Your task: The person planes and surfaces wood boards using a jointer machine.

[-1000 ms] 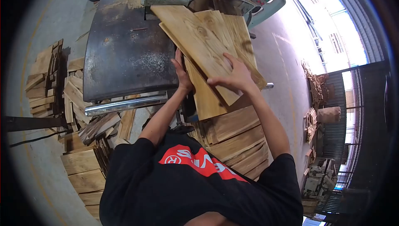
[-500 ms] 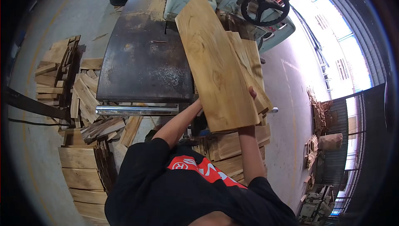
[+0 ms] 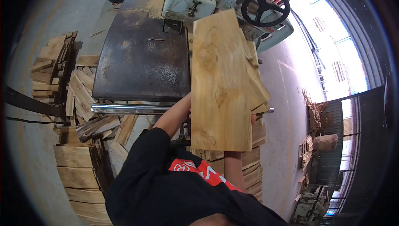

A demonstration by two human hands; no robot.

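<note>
A wide, pale wooden board [image 3: 220, 84] with knots and wavy grain is held up in front of my body, its long side running away from me. My left hand [image 3: 190, 110] grips its left edge, mostly hidden behind the wood. From below, my right hand [image 3: 254, 119] holds the right edge; only a bit of finger shows. More boards [image 3: 258, 87] lie beyond and to the right, partly covered by the held one. Left of the board is the dark metal machine table [image 3: 141, 64], with a small wood sliver on it.
A pale machine housing [image 3: 187, 1] and a black handwheel [image 3: 265, 8] stand at the far side. A metal bar [image 3: 133, 109] runs along the table's near edge. Stacked planks [image 3: 77, 157] and loose offcuts [image 3: 79, 95] lie on the floor to the left.
The board has turned to point more straight ahead, its far end swinging right and its near end coming closer to me. Both hands keep their hold on it.
</note>
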